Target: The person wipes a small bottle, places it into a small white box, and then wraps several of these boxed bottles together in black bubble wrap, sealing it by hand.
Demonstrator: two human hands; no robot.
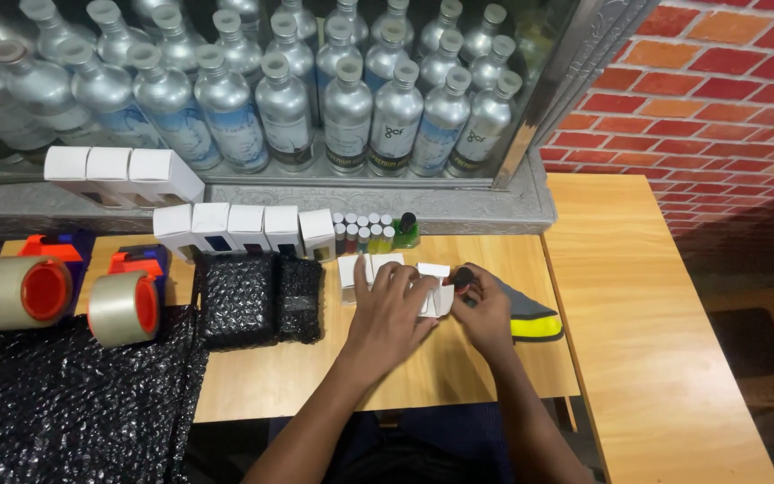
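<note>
Gripping a small white box (434,289) on the wooden table (459,358), the left hand (393,309) is curling its fingers loosely over the top. The right hand (485,309) is pinching a small dark-capped bottle (464,280) against the box's open end, beside a grey and yellow cloth (530,318).

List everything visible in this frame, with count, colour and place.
Metal bottles: many, silver, shelf behind the table.
White boxes: about eight, two rows, left rear.
Small vials: several, mixed colours, beside the boxes.
Tape dispensers: two, orange and blue with clear tape, left.
Bubble wrap: black, two bundles plus a sheet at lower left.
Wooden table: one, light brown.
Brick wall: red, right.
Small white box: one, held in both hands.
Left hand: on the box.
Right hand: holds a dark-capped item at the box.
</note>
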